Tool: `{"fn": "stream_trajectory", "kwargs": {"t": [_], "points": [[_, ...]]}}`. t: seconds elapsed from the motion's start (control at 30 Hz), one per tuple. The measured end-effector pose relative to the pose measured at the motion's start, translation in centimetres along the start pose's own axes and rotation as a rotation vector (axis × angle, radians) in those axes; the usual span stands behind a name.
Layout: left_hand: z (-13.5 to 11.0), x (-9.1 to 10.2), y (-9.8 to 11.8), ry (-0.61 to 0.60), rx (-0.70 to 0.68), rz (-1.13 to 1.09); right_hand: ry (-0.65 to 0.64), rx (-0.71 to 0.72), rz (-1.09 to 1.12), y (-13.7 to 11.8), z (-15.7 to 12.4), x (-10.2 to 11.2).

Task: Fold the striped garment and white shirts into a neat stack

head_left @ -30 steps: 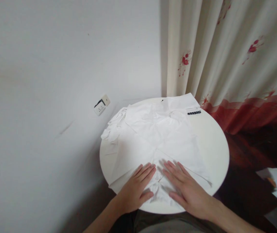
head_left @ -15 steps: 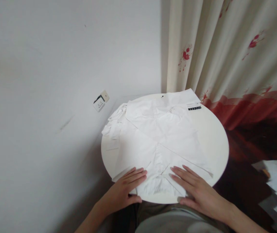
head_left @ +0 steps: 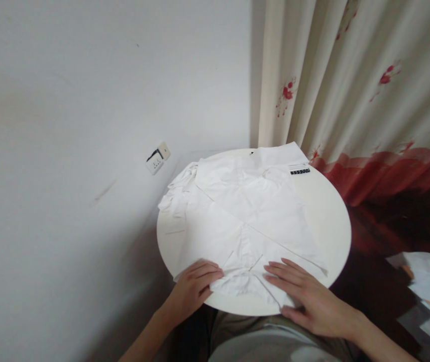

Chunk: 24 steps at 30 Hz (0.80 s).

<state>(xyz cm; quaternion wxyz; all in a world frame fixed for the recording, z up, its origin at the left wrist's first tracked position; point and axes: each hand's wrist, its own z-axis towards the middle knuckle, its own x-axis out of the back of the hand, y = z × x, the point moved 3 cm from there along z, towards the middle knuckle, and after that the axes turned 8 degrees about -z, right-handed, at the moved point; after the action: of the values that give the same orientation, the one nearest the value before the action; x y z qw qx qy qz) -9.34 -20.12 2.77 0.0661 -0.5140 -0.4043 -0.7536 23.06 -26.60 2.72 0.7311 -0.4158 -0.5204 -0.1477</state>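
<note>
A white garment (head_left: pixel 245 221) lies spread and partly folded on a small round white table (head_left: pixel 331 221). My left hand (head_left: pixel 194 286) rests at the garment's near left edge, its fingers curled onto the crumpled cloth there. My right hand (head_left: pixel 309 299) lies flat, fingers apart, on the near right part of the cloth at the table's front rim. A small label with a black dotted strip (head_left: pixel 300 171) shows at the garment's far right corner.
The table stands in a corner between a white wall with a socket (head_left: pixel 157 158) and a cream curtain with red flowers (head_left: pixel 350 85). White papers or cloth (head_left: pixel 429 286) lie on the dark floor at the right. My lap is just below the table's front edge.
Both hands have slid back toward me along the cloth to the table's front edge. My left hand's fingers have curled and bunched the cloth's near edge.
</note>
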Motion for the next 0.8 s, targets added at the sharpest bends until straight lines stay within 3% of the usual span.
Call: {"fn": "stream_trajectory", "kwargs": {"t": [0.43, 0.63, 0.8], "points": [[0.8, -0.2, 0.2, 0.077, 0.12, -0.175, 0.068, 0.005, -0.088, 0.4, -0.1, -1.2], [0.7, -0.6, -0.6, 0.109, 0.171, -0.249, 0.172, 0.025, -0.117, 0.7, -0.3, -1.5], [0.8, -0.9, -1.0, 0.136, 0.192, -0.245, 0.25, -0.072, -0.024, 1.0, 0.1, -1.5]]}}
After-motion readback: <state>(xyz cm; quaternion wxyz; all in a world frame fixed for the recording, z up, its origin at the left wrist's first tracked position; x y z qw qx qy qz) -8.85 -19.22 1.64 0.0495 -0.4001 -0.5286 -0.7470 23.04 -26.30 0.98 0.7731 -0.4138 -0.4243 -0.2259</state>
